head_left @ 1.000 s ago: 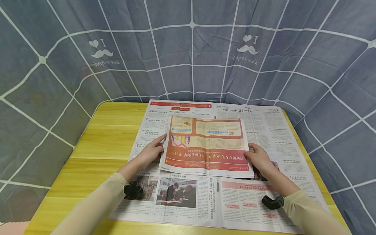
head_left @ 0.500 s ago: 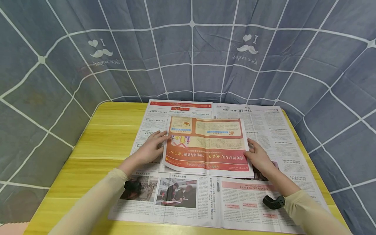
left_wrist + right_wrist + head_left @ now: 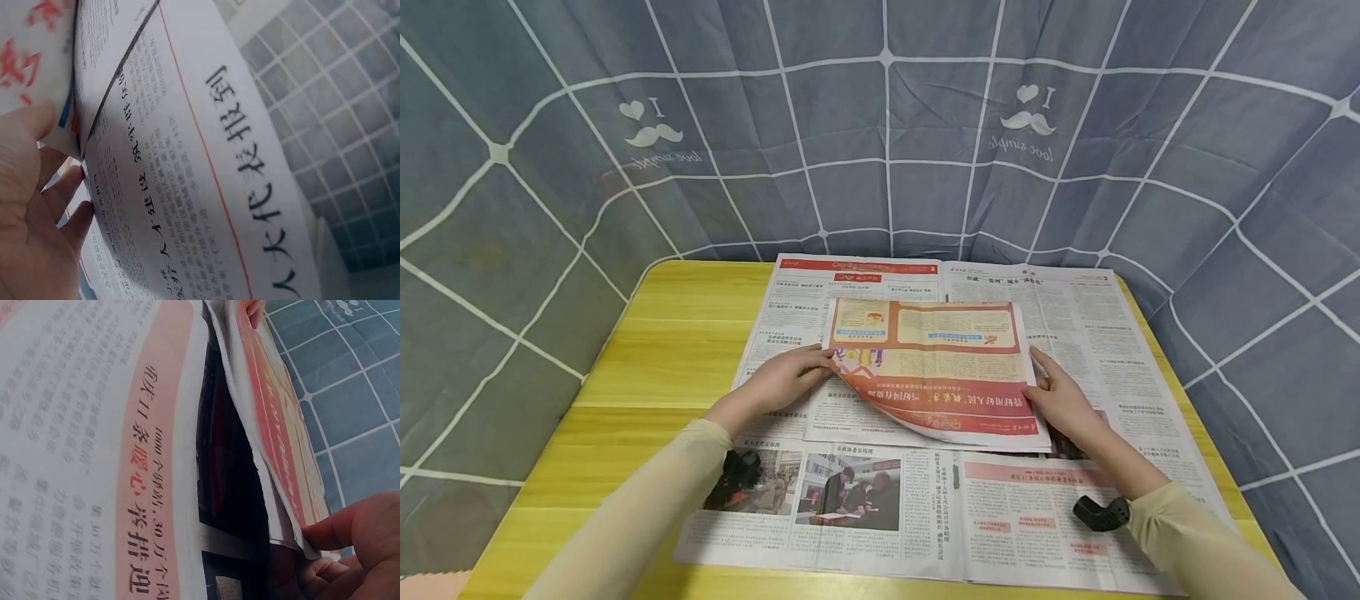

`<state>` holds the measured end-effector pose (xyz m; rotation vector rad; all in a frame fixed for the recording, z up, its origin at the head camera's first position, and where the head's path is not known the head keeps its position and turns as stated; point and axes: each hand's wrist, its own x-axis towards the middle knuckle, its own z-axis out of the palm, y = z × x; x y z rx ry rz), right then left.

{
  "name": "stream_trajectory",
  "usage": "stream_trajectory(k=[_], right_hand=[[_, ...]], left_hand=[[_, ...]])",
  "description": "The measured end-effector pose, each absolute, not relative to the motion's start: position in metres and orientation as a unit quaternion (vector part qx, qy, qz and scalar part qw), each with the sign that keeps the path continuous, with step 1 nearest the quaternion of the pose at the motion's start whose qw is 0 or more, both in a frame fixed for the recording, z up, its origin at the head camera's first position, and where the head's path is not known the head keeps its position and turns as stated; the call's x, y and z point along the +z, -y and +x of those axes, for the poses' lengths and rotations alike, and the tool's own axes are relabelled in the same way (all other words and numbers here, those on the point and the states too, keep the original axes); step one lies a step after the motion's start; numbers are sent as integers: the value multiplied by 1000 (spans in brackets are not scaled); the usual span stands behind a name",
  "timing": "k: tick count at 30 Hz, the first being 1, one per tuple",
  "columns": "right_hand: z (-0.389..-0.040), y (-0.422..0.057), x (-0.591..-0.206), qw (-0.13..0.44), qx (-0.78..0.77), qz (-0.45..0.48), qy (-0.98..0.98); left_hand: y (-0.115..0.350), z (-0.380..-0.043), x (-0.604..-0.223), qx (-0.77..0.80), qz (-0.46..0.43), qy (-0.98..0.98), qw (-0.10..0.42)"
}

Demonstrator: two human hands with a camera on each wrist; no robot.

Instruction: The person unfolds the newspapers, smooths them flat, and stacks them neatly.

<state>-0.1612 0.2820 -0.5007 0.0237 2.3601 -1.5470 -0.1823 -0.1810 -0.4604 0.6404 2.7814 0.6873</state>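
A folded newspaper (image 3: 955, 362) with a red and orange printed page lies in the middle of a larger spread newspaper (image 3: 1150, 417). My left hand (image 3: 781, 380) pinches the left edge of its top sheet. The near left corner of that sheet curls up, baring a black-and-white page (image 3: 842, 417) below. In the left wrist view, the thumb (image 3: 39, 119) lies against the red-lettered side and the other fingers are partly behind the sheet. My right hand (image 3: 1063, 404) grips the right edge of the folded newspaper, thumb (image 3: 331, 534) on top and fingers underneath.
Everything lies on a yellow wooden table (image 3: 677, 325). A grey curtain (image 3: 850, 125) with white grid lines surrounds the back and sides. Black wrist devices (image 3: 1101, 513) sit at both cuffs, above the spread newspaper.
My left hand has shifted up the left edge and now lifts the top sheet, whose near left corner has peeled up and toward the right. The right hand stays nearly in place.
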Motion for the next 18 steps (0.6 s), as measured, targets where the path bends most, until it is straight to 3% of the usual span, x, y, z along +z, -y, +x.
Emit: stream_trajectory(k=[5, 18], right_hand=[[-162, -284, -499, 156, -517, 8, -842], [-171, -301, -502, 72, -469, -25, -880]], left_hand=[[178, -184, -462, 253, 170, -948, 92], [175, -197, -458, 282, 106, -949, 93]])
